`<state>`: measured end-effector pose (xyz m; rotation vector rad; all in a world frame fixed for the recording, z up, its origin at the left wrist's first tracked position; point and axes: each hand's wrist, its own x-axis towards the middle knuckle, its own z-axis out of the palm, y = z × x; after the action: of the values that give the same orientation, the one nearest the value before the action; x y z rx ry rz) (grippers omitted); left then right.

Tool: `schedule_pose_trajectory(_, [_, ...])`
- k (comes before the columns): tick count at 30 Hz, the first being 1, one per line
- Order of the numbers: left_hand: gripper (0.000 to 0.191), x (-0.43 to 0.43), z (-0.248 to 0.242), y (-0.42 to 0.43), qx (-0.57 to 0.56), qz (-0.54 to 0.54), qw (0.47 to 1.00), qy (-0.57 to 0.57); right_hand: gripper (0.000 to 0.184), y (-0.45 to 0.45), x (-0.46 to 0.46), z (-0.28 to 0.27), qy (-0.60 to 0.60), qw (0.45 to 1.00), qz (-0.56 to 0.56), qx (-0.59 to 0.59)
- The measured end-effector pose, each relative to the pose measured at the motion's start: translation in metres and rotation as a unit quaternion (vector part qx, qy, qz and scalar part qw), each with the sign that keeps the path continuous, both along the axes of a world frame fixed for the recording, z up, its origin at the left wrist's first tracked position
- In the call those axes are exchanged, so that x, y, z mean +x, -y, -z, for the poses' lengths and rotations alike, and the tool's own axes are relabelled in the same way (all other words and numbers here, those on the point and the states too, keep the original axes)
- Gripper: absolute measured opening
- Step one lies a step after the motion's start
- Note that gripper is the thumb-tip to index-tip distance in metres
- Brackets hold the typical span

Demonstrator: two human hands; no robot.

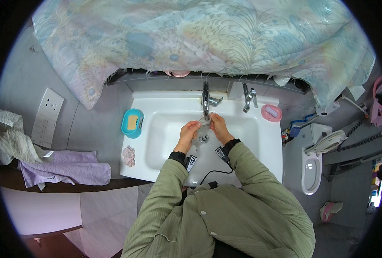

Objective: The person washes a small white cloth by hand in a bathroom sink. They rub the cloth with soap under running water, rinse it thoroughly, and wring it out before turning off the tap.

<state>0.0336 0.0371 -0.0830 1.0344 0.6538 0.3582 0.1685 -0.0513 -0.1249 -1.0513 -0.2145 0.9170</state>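
Note:
My left hand [188, 135] and my right hand [220, 127] are close together over the white sink basin [168, 138], just below the spout of the chrome faucet [205, 100]. Between their fingertips they hold a small, pale, wet cloth [204, 121], stretched from one hand to the other. Water falls past it towards the drain [203, 138]. Each wrist wears a black band with a small tagged device, and a black cable hangs over the basin's front. What lies under my fingers is hidden.
A teal soap dish [138, 127] with yellow soap and a crumpled pink cloth [128, 156] sit on the left ledge. At the right back are a pink soap dish [277, 118] and a second tap [247, 100]. A purple towel [81, 167] lies left; a toilet [312, 174] stands right.

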Motion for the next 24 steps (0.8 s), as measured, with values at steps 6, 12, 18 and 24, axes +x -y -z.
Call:
schedule_pose_trajectory(6, [0.022, 0.001, 0.008, -0.004, -0.11, 0.01, 0.993, 0.037, 0.026, 0.006, -0.004, -0.011, -0.014, 0.984, -0.149, -0.093])
schedule_pose_trajectory(12, [0.032, 0.025, 0.022, 0.005, -0.015, -0.015, 0.996, -0.082, 0.022, -0.005, -0.018, 0.003, 0.15, 0.984, 0.012, -0.093])
schedule_pose_trajectory(18, [0.036, 0.041, 0.025, 0.026, -0.027, 0.011, 0.986, -0.163, 0.032, -0.011, -0.021, -0.001, 0.444, 0.861, 0.108, -0.222])
schedule_pose_trajectory(24, [0.032, 0.05, 0.022, 0.02, -0.058, -0.059, 0.991, -0.106, 0.038, -0.011, -0.023, -0.016, 0.499, 0.839, 0.034, -0.213])
